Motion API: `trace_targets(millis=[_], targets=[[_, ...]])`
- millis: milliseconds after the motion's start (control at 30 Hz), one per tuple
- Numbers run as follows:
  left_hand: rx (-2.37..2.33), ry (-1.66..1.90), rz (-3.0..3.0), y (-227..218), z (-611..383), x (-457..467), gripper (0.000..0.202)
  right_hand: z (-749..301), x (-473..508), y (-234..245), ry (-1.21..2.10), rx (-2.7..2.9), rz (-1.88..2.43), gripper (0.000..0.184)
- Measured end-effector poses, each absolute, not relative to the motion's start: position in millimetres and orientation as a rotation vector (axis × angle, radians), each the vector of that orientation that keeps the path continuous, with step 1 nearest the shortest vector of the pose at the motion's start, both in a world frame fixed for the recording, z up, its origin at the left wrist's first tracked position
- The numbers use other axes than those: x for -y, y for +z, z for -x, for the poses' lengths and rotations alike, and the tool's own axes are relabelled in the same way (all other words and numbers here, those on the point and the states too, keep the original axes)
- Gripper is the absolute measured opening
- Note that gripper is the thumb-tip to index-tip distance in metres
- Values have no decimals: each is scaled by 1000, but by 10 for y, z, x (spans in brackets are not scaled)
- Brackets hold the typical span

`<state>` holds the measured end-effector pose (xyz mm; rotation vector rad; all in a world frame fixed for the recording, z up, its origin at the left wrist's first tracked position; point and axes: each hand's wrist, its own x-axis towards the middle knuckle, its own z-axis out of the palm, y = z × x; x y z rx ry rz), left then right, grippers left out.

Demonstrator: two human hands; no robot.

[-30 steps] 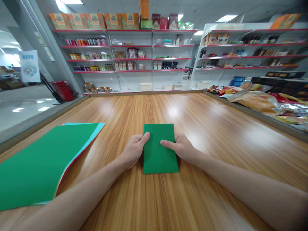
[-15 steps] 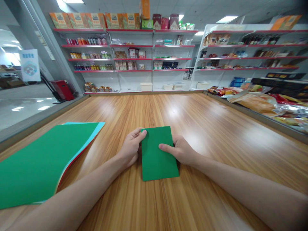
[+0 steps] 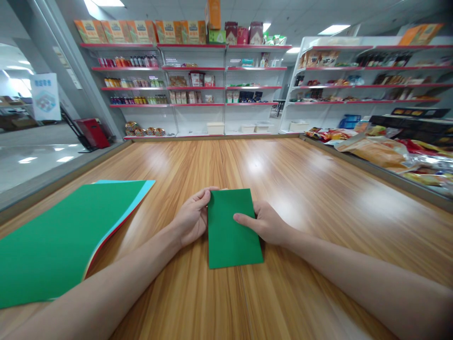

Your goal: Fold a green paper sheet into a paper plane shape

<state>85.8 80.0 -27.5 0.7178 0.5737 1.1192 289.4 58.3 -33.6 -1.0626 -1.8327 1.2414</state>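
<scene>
A small folded green paper (image 3: 231, 236) lies on the wooden table (image 3: 283, 189) in front of me. My left hand (image 3: 193, 217) grips its upper left edge, fingers curled behind the paper near the top corner. My right hand (image 3: 265, 222) holds the right edge, with the thumb pressed flat on the green face and the other fingers tucked under or behind it. Both hands are closed on the paper.
A stack of large coloured sheets (image 3: 60, 236), green on top with blue and red edges showing, lies at the left. Snack packets (image 3: 382, 148) fill a bin along the right. Shop shelves (image 3: 191, 87) with goods stand beyond the table's far end.
The green paper has slid a little toward me and tilted slightly. My left thumb has moved off its face to the upper left edge. The right hand shifted with the paper.
</scene>
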Motion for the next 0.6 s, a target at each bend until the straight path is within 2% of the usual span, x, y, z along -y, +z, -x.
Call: trace_targets(millis=[233, 467, 600], targets=[[-664, 1118, -624, -218, -892, -778, 32, -2863, -549, -309, 1130, 1937, 1106, 37], [-678, 1174, -715, -288, -894, -807, 12, -2856, -536, -284, 997, 1983, 1138, 39], [-666, 1208, -739, -292, -881, -806, 10, -2868, -549, -294, 1053, 1932, 1145, 40]])
